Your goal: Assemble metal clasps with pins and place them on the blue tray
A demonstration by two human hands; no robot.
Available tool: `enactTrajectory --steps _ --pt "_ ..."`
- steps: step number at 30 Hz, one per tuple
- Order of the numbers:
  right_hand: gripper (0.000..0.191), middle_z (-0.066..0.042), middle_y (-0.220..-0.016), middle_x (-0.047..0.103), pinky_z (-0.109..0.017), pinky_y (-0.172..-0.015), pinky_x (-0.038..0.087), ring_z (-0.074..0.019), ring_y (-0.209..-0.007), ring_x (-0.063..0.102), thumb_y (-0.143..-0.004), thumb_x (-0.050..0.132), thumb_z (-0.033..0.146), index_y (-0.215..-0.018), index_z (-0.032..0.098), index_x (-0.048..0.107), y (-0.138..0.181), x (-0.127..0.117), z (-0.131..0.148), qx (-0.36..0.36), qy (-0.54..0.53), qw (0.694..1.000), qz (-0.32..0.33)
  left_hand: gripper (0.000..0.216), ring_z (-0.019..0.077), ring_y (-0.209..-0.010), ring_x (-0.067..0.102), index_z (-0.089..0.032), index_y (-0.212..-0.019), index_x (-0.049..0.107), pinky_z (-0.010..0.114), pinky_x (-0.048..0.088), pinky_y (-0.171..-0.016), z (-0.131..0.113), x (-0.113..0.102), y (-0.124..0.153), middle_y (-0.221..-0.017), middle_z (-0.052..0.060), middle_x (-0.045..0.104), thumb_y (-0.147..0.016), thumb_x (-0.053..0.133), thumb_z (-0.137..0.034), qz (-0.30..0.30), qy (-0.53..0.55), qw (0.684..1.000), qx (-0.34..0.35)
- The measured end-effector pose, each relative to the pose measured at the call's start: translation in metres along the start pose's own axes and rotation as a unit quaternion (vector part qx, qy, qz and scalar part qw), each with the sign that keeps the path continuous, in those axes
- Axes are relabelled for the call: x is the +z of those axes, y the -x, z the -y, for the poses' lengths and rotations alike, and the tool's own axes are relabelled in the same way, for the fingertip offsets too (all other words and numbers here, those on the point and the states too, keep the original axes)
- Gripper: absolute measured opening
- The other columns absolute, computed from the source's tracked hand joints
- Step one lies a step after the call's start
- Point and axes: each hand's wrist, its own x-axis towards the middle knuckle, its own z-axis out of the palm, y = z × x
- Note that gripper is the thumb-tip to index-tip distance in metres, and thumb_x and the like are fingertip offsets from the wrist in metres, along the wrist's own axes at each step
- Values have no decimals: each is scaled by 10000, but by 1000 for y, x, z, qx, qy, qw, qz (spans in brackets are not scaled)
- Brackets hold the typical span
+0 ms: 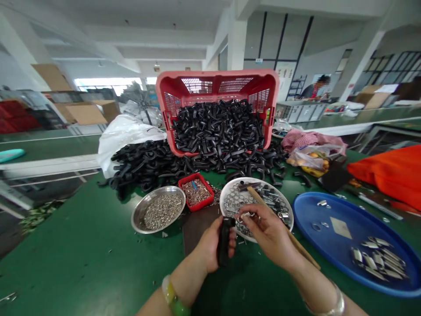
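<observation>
My left hand (209,246) is wrapped around a black plastic handle (223,243), held upright with its top end showing. Just to its right, the fingertips of my right hand (274,235) pinch a small coiled metal spring (246,215), apart from the handle. Behind both hands sits a round white tray (224,188) of rings and small metal parts. A hammer (304,251) lies with its head in that tray and its wooden shaft passing under my right hand. Beneath my left hand is a dark board (197,228).
A red crate (217,77) tipped towards me spills black handles (141,164) onto the green table (82,250). Left of the white tray are a red box (196,191) of pins and a steel bowl (134,219) of small parts. A blue tray (315,259) holds metal pieces at right.
</observation>
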Motion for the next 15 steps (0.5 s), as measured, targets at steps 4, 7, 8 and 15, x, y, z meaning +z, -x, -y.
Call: enactTrajectory --steps 4,7,8,15 --pt "145 -53 -959 585 -278 -745 489 -161 -880 572 -855 466 245 -973 208 541 -2 6 8 -36 42 998 35 323 18 -352 347 -157 -765 470 103 220 -312 7 -1 11 -571 -51 415 -829 391 -464 20 54 998 -23" --pt "149 -46 -974 573 -281 -778 471 -158 -914 550 -854 454 218 -971 205 547 0 9 12 -76 83 992 49 339 10 -345 317 -158 -755 454 98 198 -316 9 -4 18 -569 -55 398 -834 375 -478 28 77 996 -42" --pt "157 -44 -981 573 -290 -811 456 -158 -937 539 -854 447 206 -973 205 551 0 10 13 -89 100 989 62 343 8 -342 307 -158 -750 450 96 189 -317 9 -5 20 -566 -57 391 -833 372 -482 33 83 995 -50" --pt "159 -12 -856 611 -274 -695 468 -142 -773 560 -829 462 228 -923 204 587 -14 4 26 4 133 969 210 416 16 -322 264 -162 -699 449 127 138 -313 14 -13 28 -513 -69 348 -797 370 -558 48 -20 997 -64"
